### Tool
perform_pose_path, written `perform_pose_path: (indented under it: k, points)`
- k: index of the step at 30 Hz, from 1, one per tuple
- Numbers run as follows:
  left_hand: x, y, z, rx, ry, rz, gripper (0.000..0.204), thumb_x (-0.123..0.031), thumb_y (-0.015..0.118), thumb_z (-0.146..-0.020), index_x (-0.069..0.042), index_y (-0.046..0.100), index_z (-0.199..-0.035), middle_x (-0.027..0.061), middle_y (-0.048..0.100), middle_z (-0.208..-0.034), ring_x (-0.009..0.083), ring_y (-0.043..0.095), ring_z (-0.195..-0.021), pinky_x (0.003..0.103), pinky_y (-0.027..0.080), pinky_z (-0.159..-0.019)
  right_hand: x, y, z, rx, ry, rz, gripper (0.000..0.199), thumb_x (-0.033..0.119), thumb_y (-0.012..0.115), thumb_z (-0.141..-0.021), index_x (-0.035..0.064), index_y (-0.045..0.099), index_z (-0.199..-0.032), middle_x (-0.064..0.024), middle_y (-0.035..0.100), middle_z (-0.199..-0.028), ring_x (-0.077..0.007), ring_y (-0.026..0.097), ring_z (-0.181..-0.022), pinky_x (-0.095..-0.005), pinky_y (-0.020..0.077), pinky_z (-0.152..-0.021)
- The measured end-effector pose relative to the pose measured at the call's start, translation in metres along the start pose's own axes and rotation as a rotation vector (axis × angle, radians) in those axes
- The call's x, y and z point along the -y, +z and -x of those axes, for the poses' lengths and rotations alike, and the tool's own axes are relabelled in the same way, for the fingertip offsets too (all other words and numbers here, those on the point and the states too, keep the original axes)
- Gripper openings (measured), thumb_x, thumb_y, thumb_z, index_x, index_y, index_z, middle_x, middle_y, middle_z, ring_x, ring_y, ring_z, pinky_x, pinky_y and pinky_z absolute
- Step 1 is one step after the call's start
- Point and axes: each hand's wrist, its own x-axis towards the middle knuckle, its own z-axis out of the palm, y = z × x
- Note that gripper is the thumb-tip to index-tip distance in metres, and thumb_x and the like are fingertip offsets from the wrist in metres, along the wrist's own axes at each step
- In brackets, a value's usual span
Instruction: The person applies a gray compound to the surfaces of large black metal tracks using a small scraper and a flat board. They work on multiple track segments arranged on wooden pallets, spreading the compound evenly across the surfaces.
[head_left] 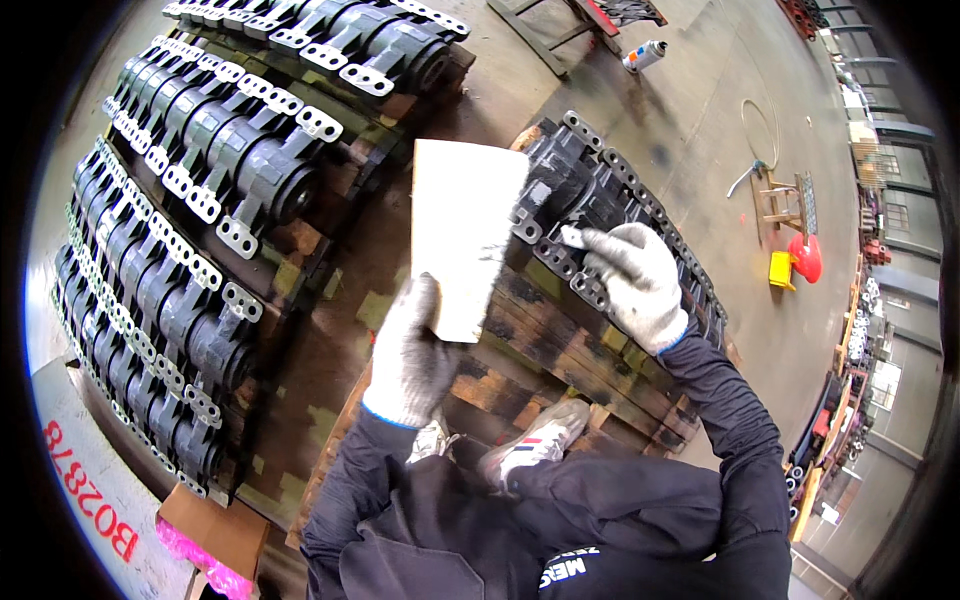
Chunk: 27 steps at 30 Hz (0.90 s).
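My left hand [412, 352], in a grey knit glove, grips the lower edge of a pale rectangular card [462, 232] and holds it upright over a wooden pallet [560, 345]. My right hand [636, 278], also gloved, pinches a small white piece against the near end of a row of black cast metal parts [600, 195] lying on that pallet. The card's right edge touches or overlaps the nearest black part. My shoes [535, 445] stand on the pallet's front boards.
More pallets stacked with rows of black cast parts [215, 160] fill the left and top. A spray can [643, 55] lies on the concrete floor at the top right. A red and yellow object [795, 262] sits by a wooden stand on the right. Cardboard [215, 530] is at bottom left.
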Motion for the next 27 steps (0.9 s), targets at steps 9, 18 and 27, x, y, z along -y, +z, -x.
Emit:
perform_pose_path:
  k: [9, 18, 27]
  points:
    - [-0.039, -0.016, 0.001, -0.055, 0.142, 0.022, 0.044, -0.026, 0.057, -0.104, 0.000, 0.050, -0.138, 0.0135, 0.063, -0.133, 0.0264, 0.063, -0.120, 0.042, 0.050, -0.104, -0.042, -0.003, -0.002, -0.038, 0.117, 0.229, 0.026, 0.011, 0.072, -0.087, 0.0061, 0.071, -0.112, -0.0133, 0.064, -0.088, -0.0312, 0.064, -0.081, -0.0390, 0.0516, -0.073]
    - [-0.046, -0.030, 0.001, -0.025, 0.166, 0.012, 0.047, -0.025, 0.055, -0.104, -0.001, 0.047, -0.144, 0.0141, 0.058, -0.142, 0.0279, 0.059, -0.127, 0.045, 0.047, -0.109, -0.056, 0.028, -0.008, -0.057, 0.099, 0.294, 0.013, 0.019, 0.069, -0.088, 0.0083, 0.070, -0.096, -0.0126, 0.067, -0.090, -0.0340, 0.066, -0.086, -0.0417, 0.0526, -0.076]
    - [-0.043, -0.025, 0.000, -0.048, 0.144, -0.018, 0.046, -0.029, 0.053, -0.105, 0.000, 0.049, -0.141, 0.0126, 0.062, -0.135, 0.0250, 0.062, -0.122, 0.041, 0.050, -0.104, -0.059, 0.034, -0.013, -0.033, 0.146, 0.349, 0.014, 0.016, 0.070, -0.088, 0.0036, 0.070, -0.095, -0.0153, 0.067, -0.088, -0.0343, 0.066, -0.086, -0.0406, 0.0525, -0.077]
